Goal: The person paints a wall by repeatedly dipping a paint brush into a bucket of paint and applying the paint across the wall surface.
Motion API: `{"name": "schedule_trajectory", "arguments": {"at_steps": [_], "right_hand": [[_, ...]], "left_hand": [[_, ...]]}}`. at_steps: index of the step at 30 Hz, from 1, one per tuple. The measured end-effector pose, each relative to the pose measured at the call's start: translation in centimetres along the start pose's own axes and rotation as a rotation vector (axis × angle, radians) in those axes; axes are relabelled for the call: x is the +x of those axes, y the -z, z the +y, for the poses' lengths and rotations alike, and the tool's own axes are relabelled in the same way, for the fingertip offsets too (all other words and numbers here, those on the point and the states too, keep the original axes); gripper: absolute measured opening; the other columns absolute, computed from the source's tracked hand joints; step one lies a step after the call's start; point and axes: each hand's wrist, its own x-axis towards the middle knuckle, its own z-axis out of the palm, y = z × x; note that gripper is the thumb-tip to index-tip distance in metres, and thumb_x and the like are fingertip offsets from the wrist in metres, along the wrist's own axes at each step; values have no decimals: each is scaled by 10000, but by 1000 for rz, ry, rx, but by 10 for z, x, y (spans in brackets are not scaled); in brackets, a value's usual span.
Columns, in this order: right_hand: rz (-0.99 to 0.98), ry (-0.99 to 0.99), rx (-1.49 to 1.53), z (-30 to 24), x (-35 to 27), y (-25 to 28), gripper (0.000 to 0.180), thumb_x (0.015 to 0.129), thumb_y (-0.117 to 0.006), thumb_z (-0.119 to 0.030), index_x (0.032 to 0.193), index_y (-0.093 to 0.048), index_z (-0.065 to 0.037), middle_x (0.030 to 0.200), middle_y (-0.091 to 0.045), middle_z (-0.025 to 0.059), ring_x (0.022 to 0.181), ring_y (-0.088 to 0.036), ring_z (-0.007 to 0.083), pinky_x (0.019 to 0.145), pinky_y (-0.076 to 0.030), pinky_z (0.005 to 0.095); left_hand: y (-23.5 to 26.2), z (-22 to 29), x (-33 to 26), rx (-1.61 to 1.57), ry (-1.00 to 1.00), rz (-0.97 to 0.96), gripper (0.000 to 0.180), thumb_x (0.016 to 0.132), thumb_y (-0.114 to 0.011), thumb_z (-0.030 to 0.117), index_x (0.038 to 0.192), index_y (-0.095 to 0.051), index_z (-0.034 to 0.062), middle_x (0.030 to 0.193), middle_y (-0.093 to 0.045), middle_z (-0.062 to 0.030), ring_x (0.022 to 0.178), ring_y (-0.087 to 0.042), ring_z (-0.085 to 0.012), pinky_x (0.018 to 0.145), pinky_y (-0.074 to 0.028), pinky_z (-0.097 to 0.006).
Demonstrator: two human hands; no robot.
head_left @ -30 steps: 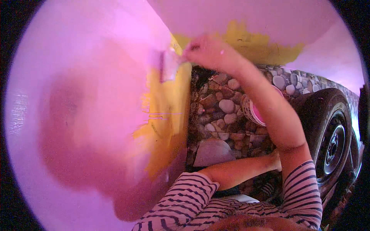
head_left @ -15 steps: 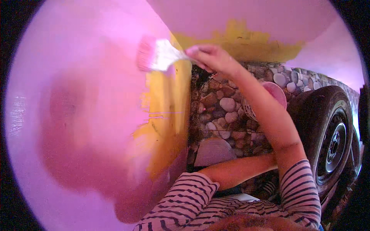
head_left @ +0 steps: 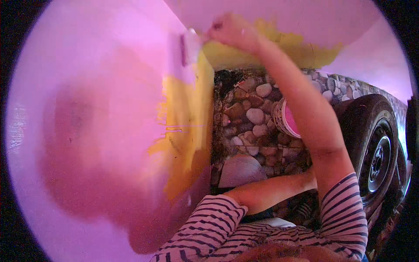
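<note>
My right hand (head_left: 233,34) is raised at the wall corner, fingers closed on the handle of a wide paintbrush (head_left: 188,48). Motion smears the brush; its bristle end is against or very near the left wall (head_left: 126,109). That wall is coated pink, with a yellow strip (head_left: 185,109) showing along its lower edge. Below my right forearm stands a bucket (head_left: 280,120) with pink paint inside, partly covered by the arm. My left forearm (head_left: 275,191) crosses toward the right and passes behind my right elbow, so my left hand is hidden.
Pebble-patterned flooring (head_left: 248,102) spreads below the walls. A yellow patch (head_left: 301,50) shows on the pink far wall (head_left: 314,22). To the right stands a car tyre on its wheel (head_left: 371,144). A grey rounded object (head_left: 242,171) lies near my left arm.
My right hand has moved up and away with the paintbrush, from the middle of the wall's edge toward the upper corner. More of the paint bucket now shows beside the forearm.
</note>
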Motion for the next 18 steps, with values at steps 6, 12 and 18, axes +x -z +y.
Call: {"name": "schedule_trajectory", "arguments": {"at_steps": [6, 12, 18], "right_hand": [[165, -82, 572, -43, 3, 48, 299, 887, -645, -371, 884, -704, -78, 602, -531, -22, 520, -449, 76, 473, -365, 255], [25, -300, 849, 17, -43, -44, 332, 899, -659, -442, 891, -656, -109, 639, -468, -65, 505, -355, 31, 441, -261, 216], [24, -289, 250, 105, -83, -75, 382, 856, -633, -431, 879, -715, -58, 690, -669, 121, 624, -650, 228, 612, -522, 378]], "left_hand": [[0, -2, -6, -5, 7, 11, 287, 771, -628, 169, 1026, -732, 89, 1090, -696, -133, 999, -670, -272, 807, -545, -421], [1, 0, -10, -20, -5, 12, 285, 777, -621, 161, 1028, -731, 85, 1091, -695, -138, 999, -671, -273, 809, -545, -421], [1, 10, -7, -1, -27, 14, 282, 782, -615, 154, 1029, -730, 81, 1091, -695, -143, 1000, -671, -274, 810, -546, -420]]}}
